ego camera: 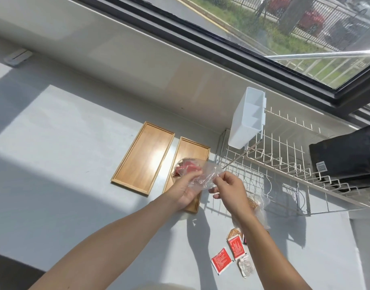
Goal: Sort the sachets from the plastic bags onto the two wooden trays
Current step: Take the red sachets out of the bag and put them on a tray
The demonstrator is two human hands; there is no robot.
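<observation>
Two wooden trays lie side by side on the grey counter: the left tray [143,156] is bare, the right tray [192,148] is partly hidden by my hands. Above the right tray I hold a clear plastic bag [203,174] with red sachets [188,167] inside. My left hand [185,188] grips the bag from below. My right hand [228,186] pinches its right end. Two red sachets [221,260] [236,246] lie loose on the counter near me, beside a brown sachet [233,233] and a small clear packet [245,266]. Another plastic bag [258,206] with brown sachets sits behind my right forearm.
A white wire dish rack [284,170] stands to the right of the trays, with a white plastic cutlery holder [247,118] hung on its left end. A black bag [347,151] rests on the rack's right side. A window ledge [138,65] runs along the back.
</observation>
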